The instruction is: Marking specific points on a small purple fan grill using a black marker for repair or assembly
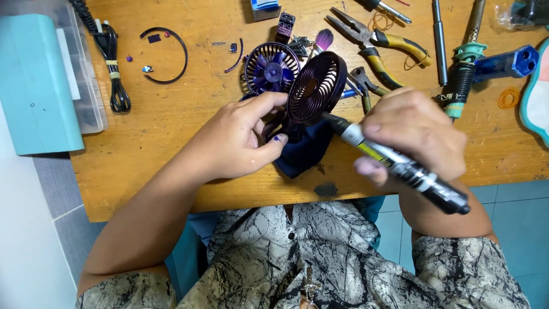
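Note:
My left hand (240,140) grips the dark blue body (306,150) of a small purple fan near the front of the wooden table (166,123). The fan's round grille (316,86) is tilted up beside my thumb. Behind it lies the other fan half with purple blades (271,68). My right hand (414,134) is closed around a black and silver screwdriver (400,166), and its tip rests against the fan just below the grille.
Yellow-handled pliers (377,40), a soldering iron with a teal collar (466,57), a blue tool (506,64), a black cable (114,63), a thin ring (184,54), small loose parts and rubber bands (508,98) lie about. A teal box (37,86) stands at the left edge.

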